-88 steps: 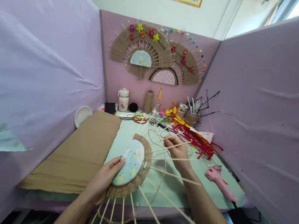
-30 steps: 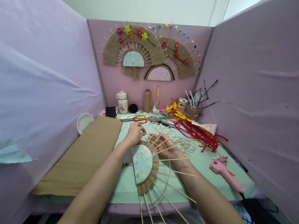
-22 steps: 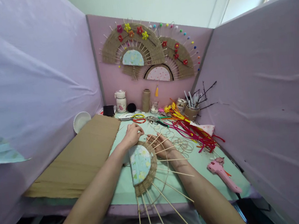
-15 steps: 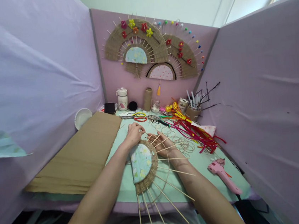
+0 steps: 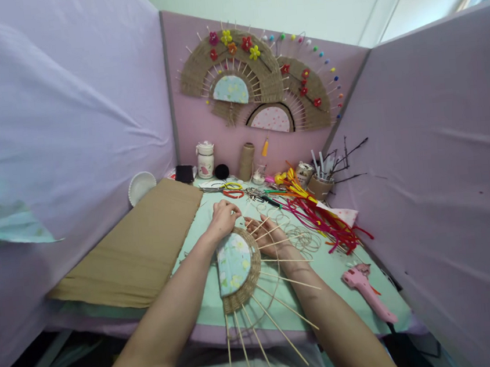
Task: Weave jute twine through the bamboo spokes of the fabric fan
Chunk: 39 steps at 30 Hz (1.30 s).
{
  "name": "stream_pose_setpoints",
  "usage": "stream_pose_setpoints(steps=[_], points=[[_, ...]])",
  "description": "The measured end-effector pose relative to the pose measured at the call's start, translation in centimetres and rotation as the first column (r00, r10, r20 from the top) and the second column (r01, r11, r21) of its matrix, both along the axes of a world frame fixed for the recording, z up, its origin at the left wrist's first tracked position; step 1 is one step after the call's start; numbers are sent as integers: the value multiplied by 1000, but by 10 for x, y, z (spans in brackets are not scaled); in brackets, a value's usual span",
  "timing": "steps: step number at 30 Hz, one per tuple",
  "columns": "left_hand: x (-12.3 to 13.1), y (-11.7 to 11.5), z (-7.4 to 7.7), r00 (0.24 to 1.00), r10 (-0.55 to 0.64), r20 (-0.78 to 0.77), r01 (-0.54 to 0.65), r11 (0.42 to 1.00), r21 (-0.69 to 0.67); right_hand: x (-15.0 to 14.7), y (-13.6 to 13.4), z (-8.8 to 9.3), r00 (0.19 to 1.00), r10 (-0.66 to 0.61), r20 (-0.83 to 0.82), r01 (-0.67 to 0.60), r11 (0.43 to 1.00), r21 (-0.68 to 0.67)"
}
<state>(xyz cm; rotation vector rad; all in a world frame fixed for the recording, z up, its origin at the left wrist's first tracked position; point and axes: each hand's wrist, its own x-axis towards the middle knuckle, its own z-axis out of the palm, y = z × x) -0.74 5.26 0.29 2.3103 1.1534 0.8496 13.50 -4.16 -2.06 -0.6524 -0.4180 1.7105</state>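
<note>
A half-round fan frame [image 5: 236, 263] lies in front of me, its blue flowered cloth centre edged by a band of woven twine. Thin wooden sticks [image 5: 280, 314] spread out from the band to the right and towards me. At the frame's top end is my left hand [image 5: 224, 218], thumb and fingers pinched together; what is between them is too small to make out. My right hand [image 5: 272, 236] is palm up under the upper sticks, fingers apart and slightly bent. A loose strand of twine loops across the sticks, and more twine [image 5: 303, 240] lies coiled beyond my right hand.
Brown cardboard [image 5: 133, 248] covers the table's left side. Scissors [image 5: 228, 187], pliers [image 5: 271, 201] and a twine spool [image 5: 247, 161] are at the back. Bright pipe cleaners [image 5: 319, 222] and a pink glue gun [image 5: 368, 293] lie right. Finished fans [image 5: 232, 62] hang on the back panel.
The whole view has shifted slightly, so things sit a little further right. Both hands and the fan frame keep nearly the same positions relative to each other.
</note>
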Motion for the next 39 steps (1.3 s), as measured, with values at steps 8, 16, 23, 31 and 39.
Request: stream_pose_setpoints(steps=[8, 16, 23, 31, 39], points=[[-1, 0, 0, 1000, 1, 20, 0, 1000, -10, -2, 0, 0, 1000, -7, -2, 7, 1000, 11], [-1, 1, 0, 999, 2, 32, -1, 1000, -24, -3, -1, 0, 1000, 19, -9, -19, 1000, 20], [-1, 1, 0, 999, 1, 34, 1, 999, -33, -3, 1, -3, 999, 35, -28, -34, 999, 38], [-2, 1, 0, 999, 9, 38, -8, 999, -36, 2, 4, -9, 995, 72, -63, -68, 996, 58], [-2, 2, -2, 999, 6, 49, -4, 999, -35, 5, 8, -17, 993, 87, -85, -80, 993, 82]])
